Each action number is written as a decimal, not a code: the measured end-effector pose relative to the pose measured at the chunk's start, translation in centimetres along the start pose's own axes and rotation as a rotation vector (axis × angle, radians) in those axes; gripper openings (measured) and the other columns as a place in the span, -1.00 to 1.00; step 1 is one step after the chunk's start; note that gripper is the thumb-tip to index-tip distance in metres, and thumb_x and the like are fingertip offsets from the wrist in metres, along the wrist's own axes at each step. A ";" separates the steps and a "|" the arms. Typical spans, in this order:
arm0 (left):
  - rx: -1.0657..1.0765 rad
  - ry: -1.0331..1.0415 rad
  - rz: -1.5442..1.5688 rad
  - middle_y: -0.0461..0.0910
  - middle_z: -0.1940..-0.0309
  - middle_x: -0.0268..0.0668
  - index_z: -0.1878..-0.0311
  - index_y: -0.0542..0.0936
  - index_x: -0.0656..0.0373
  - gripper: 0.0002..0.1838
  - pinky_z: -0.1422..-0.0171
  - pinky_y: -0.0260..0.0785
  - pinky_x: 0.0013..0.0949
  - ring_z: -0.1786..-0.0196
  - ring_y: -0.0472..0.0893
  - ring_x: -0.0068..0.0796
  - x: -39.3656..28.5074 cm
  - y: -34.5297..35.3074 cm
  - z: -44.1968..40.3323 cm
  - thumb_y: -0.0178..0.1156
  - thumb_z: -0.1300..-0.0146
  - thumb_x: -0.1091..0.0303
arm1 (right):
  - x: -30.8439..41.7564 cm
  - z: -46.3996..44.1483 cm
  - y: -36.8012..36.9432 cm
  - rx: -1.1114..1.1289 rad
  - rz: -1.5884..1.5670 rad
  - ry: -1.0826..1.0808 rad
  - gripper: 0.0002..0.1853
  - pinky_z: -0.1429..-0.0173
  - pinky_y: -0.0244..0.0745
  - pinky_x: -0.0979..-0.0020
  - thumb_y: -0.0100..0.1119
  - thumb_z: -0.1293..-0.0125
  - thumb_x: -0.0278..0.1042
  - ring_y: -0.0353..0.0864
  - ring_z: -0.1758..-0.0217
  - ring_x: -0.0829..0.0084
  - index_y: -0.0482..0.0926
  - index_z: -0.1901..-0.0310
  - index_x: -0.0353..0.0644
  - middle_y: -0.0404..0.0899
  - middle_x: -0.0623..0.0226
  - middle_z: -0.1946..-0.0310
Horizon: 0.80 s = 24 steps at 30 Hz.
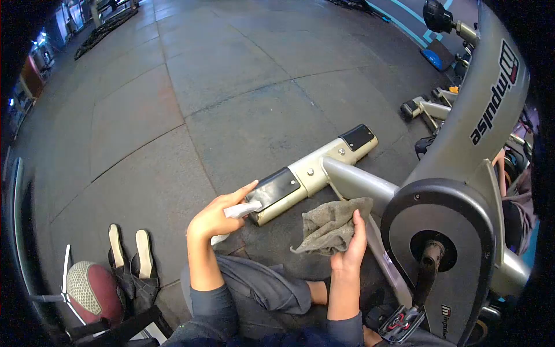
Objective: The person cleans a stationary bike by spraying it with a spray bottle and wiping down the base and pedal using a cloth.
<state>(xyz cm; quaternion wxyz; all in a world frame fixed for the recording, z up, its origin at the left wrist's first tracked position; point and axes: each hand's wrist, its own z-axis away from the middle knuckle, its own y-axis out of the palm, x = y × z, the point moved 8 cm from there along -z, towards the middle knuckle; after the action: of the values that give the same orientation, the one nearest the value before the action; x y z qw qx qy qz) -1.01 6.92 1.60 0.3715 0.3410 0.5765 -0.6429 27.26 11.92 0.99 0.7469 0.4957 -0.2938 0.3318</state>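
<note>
My left hand (215,217) is closed around a white spray bottle (241,210), mostly hidden by the hand and wrist. Its white head points at the near black end pad (273,189) on the exercise bike's silver foot bar (312,173), and the forefinger reaches over that pad's edge. A crumpled grey cloth (329,226) is in my right hand (354,246), with the thumb pressed on top. The cloth is held up beside the bike's frame strut, short of the foot bar.
The bike's round crank cover (399,231) and pedal (403,324) stand close at the right. Sandals (137,260) and a maroon ball (95,292) lie at lower left, near a metal rack. Another person's arm (500,173) shows behind the bike. Dark rubber tiles (243,110) cover the floor.
</note>
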 end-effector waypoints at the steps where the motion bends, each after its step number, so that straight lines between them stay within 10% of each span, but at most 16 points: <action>1: 0.002 0.005 0.002 0.63 0.26 -0.19 -0.53 0.27 -0.12 0.03 -0.06 0.45 -0.30 0.14 0.63 -0.23 0.2 0.1 -0.3 0.16 0.20 0.59 | -0.2 -0.3 0.1 0.024 -0.012 0.013 -0.67 -0.17 0.54 0.25 0.15 -0.43 -0.16 0.65 -0.02 0.33 0.54 -0.08 -0.19 0.66 0.28 0.03; 24: -0.011 0.025 0.045 0.56 0.33 -0.25 -0.52 0.26 0.04 0.00 0.04 0.43 -0.35 0.23 0.58 -0.33 1.5 0.6 -1.5 0.18 0.17 0.57 | -2.4 -3.1 -2.6 -0.055 0.005 0.122 -0.64 -0.22 0.48 0.21 0.07 -0.32 -0.21 0.63 -0.05 0.26 0.54 -0.06 -0.23 0.65 0.25 0.00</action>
<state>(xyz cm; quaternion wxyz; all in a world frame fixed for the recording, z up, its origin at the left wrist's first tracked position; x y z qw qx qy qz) -1.25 8.30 -0.16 0.3807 0.3599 0.5769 -0.6266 28.21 13.54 -3.32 0.7758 0.4533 -0.2578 0.3552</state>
